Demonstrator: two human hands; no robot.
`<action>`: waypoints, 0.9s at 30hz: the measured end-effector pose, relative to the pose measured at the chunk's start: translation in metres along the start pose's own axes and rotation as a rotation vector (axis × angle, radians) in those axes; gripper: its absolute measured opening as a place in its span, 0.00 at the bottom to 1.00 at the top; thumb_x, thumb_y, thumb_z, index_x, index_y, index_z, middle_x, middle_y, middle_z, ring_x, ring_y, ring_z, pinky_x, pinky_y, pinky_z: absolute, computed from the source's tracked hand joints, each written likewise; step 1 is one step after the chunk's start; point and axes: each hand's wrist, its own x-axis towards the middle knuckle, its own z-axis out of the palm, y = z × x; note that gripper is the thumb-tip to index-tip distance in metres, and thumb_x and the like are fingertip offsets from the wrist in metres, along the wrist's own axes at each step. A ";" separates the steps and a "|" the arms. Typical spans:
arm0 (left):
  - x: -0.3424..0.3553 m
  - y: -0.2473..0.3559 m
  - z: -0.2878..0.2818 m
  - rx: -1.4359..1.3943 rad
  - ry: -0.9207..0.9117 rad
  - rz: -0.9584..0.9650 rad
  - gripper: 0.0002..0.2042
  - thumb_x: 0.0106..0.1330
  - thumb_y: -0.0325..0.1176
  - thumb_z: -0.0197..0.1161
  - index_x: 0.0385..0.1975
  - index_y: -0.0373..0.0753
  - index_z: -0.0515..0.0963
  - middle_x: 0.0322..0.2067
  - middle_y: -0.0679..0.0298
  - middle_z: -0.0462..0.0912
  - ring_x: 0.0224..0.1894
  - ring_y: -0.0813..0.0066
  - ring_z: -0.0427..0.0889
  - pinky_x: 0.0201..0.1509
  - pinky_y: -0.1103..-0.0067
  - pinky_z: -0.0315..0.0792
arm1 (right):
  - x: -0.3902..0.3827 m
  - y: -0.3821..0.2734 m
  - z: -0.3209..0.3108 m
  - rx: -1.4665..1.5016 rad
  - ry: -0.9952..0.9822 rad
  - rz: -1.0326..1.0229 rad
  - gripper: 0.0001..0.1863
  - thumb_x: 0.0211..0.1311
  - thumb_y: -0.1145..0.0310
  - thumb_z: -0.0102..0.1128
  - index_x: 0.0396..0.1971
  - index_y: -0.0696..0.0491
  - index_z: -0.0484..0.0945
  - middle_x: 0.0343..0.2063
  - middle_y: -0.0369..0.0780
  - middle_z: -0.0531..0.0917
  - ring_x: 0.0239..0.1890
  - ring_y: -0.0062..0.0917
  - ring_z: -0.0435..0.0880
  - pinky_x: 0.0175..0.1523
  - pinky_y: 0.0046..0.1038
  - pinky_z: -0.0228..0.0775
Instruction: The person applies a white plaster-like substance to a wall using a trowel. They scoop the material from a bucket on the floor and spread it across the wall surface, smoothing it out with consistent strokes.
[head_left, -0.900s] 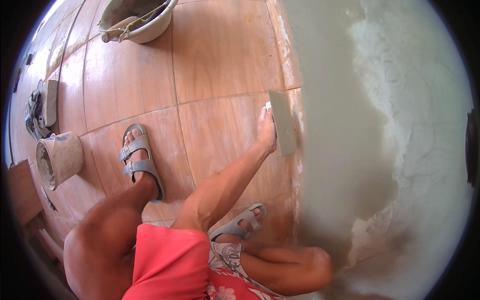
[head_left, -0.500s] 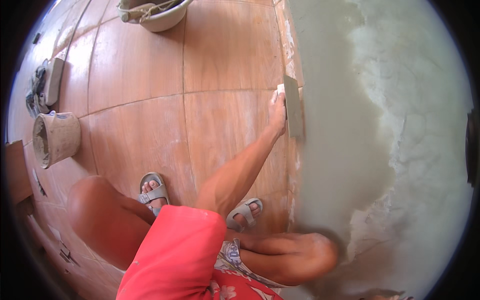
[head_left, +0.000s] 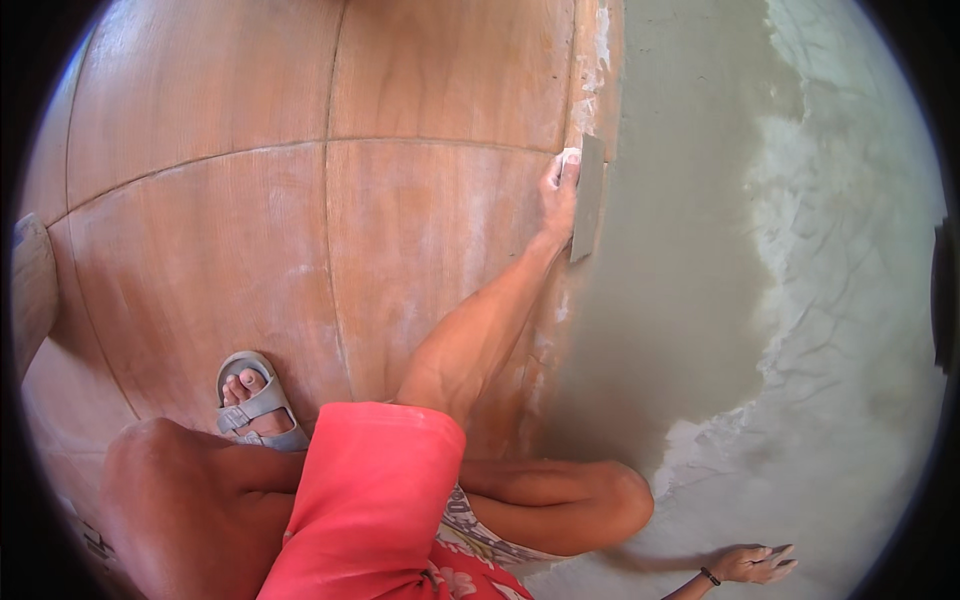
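Observation:
My left hand [head_left: 560, 200] is closed around the pale handle of a plastering trowel [head_left: 590, 200], with my thumb pointing away from me. The trowel's flat grey blade stands almost edge-on along the bottom of the wall, by the wet grey plaster [head_left: 680, 230]. White residue coats my thumb and fingers. At the lower right, my right hand [head_left: 757, 565], with a dark band at the wrist, is open with fingers stretched out and whitened tips. It is beside the pale wall surface [head_left: 850, 350]; whether it touches there I cannot tell.
Wood-look floor tiles [head_left: 220, 240] run up to the wall, with white smears along the joint. A pale bucket [head_left: 35, 290] is partly cut off at the left edge. My sandalled foot [head_left: 260, 405] is on the tiles, and my bent right knee [head_left: 620, 500] is near the wall.
The view has shifted, so the basin at the top has gone and the bucket is mostly out of frame. My right hand has come into view. The trowel blade is tilted differently.

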 end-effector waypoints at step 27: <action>-0.009 -0.008 0.006 0.274 0.023 0.070 0.24 0.67 0.48 0.53 0.50 0.30 0.71 0.40 0.52 0.80 0.44 0.65 0.77 0.50 0.73 0.69 | 0.003 -0.004 0.006 0.018 -0.006 0.013 0.23 0.70 0.56 0.39 0.56 0.52 0.72 0.62 0.45 0.65 0.64 0.40 0.60 0.65 0.44 0.50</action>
